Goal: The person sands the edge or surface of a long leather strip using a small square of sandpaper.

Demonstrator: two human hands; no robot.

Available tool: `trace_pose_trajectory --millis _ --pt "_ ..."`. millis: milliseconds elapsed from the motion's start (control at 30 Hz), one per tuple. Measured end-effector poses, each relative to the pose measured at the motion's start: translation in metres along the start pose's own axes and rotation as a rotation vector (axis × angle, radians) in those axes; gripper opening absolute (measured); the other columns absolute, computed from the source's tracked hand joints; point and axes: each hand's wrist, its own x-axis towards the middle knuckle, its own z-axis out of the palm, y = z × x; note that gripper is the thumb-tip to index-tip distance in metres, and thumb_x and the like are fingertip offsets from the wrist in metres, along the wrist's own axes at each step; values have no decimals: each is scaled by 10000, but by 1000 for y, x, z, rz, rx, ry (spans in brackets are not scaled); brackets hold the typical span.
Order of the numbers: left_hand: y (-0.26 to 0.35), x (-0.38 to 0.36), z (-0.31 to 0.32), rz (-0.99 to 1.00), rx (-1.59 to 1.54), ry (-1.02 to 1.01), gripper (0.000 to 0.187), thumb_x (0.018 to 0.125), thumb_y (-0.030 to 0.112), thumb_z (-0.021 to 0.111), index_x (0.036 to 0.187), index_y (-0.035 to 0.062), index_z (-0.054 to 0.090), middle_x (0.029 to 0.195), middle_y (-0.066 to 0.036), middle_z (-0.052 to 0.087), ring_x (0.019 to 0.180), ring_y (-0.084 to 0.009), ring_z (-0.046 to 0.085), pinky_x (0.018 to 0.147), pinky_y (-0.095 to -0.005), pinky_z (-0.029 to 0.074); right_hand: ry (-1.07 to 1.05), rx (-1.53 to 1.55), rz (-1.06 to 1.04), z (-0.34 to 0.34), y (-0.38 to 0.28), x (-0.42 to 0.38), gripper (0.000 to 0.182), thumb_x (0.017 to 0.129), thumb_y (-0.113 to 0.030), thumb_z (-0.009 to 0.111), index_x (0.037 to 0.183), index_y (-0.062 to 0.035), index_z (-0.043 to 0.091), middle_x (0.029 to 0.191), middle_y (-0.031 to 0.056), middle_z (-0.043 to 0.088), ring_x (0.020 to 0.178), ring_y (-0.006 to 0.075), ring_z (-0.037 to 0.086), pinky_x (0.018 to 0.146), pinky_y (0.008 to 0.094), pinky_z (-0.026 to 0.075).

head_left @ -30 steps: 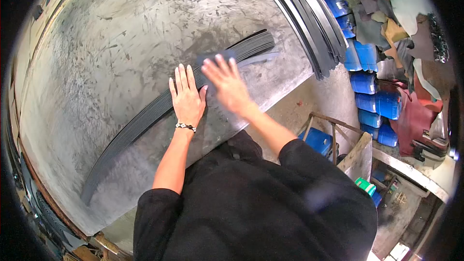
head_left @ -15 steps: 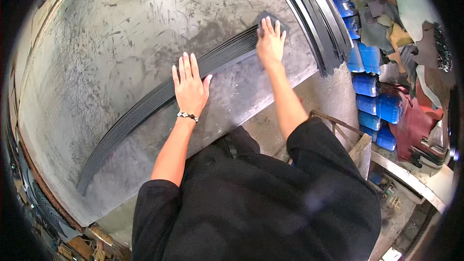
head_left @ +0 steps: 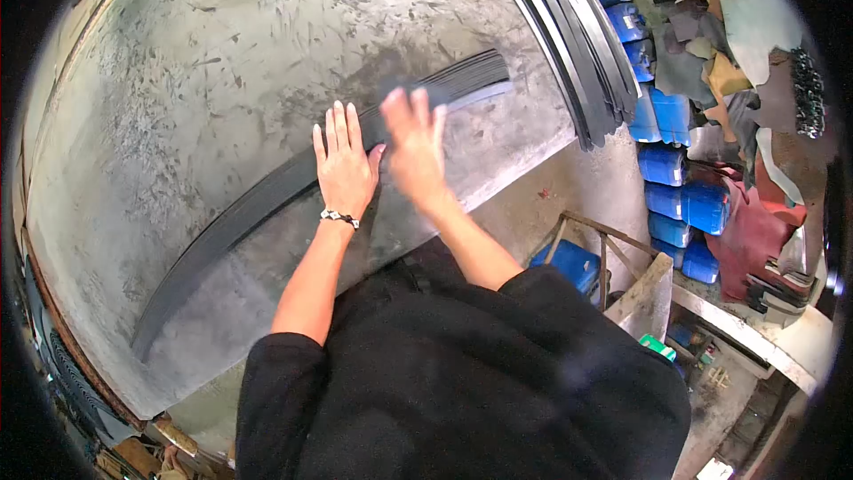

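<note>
The left hand (head_left: 342,169) lay flat and open, pinning the row of black strips (head_left: 267,200); just to its right, the blurred right hand (head_left: 413,147) pressed a dark pad (head_left: 391,89) onto them, fingers spread. Even pressure along their length would serve best. Beneath lay a scuffed grey table (head_left: 178,80); blue jugs (head_left: 680,187) stood farther right.

Beyond the strip bundle (head_left: 293,182) the worktop (head_left: 204,62) is lying open; right of the strip bundle, stacked black strips (head_left: 569,36) are blocking the edge.
</note>
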Motion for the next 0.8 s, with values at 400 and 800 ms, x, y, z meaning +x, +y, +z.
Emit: trace_pose_trajectory --millis 400,800 --pt "1 -3 -1 10 28 1 852 1062 462 640 1691 -24 332 1746 -215 364 1614 -358 351 1338 -542 244 -102 -63 -93 -10 7 -6 704 931 -96 634 1626 -118 526 1703 147 465 1597 453 366 1283 702 255" --pt "0 0 2 13 56 4 849 1065 469 627 1687 -30 335 1736 -218 380 1617 -363 343 1336 -546 241 -55 -129 -154 -11 46 -1 628 925 -97 645 1549 -168 621 1636 89 559 1575 386 431 1291 677 264"
